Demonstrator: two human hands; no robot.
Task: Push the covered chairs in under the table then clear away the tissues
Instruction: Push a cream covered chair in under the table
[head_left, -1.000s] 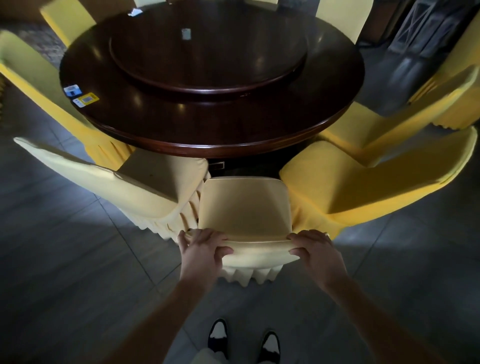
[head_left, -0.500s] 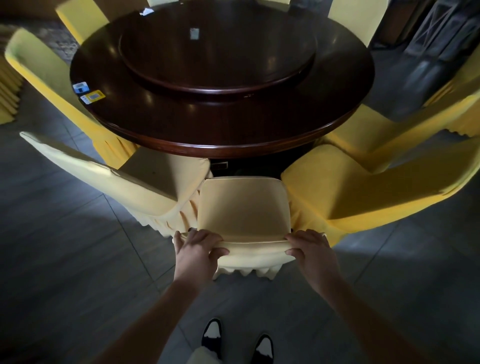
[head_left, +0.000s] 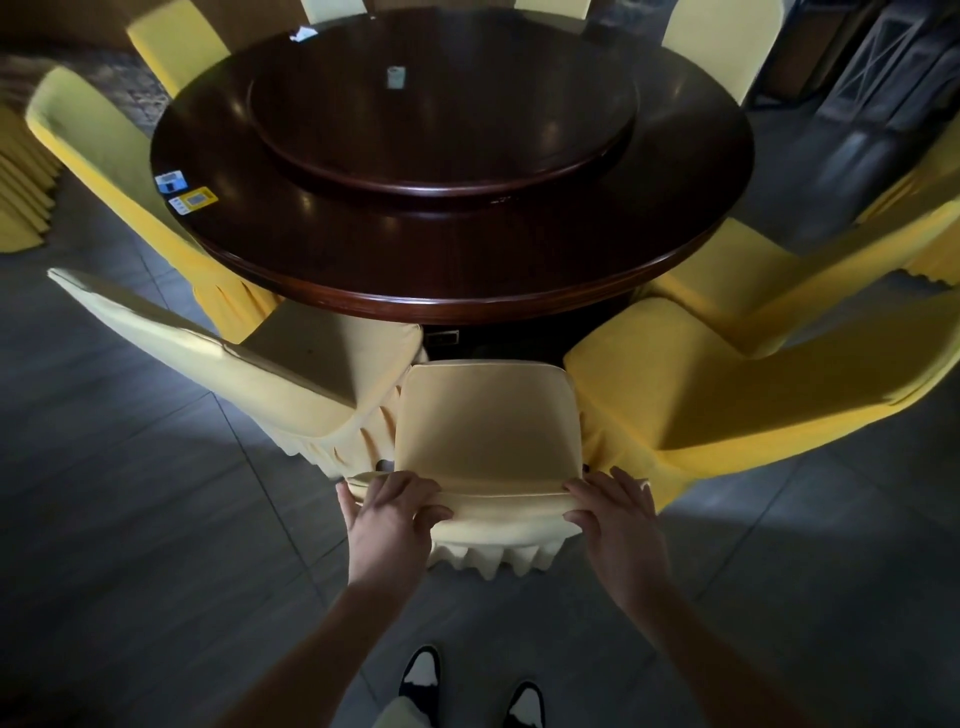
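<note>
Slowly the chair (head_left: 485, 421) at lower centre edges closer to the table (head_left: 467, 270), its seat not yet under the rim. Left hand (head_left: 387, 519) and right hand (head_left: 618, 519) clasp its backrest corners. Tissue packs (head_left: 182, 192) wait at upper left.

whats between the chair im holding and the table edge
In the head view, only a dark gap under the table; the chair seat front stops short, with nothing lying between.
</note>
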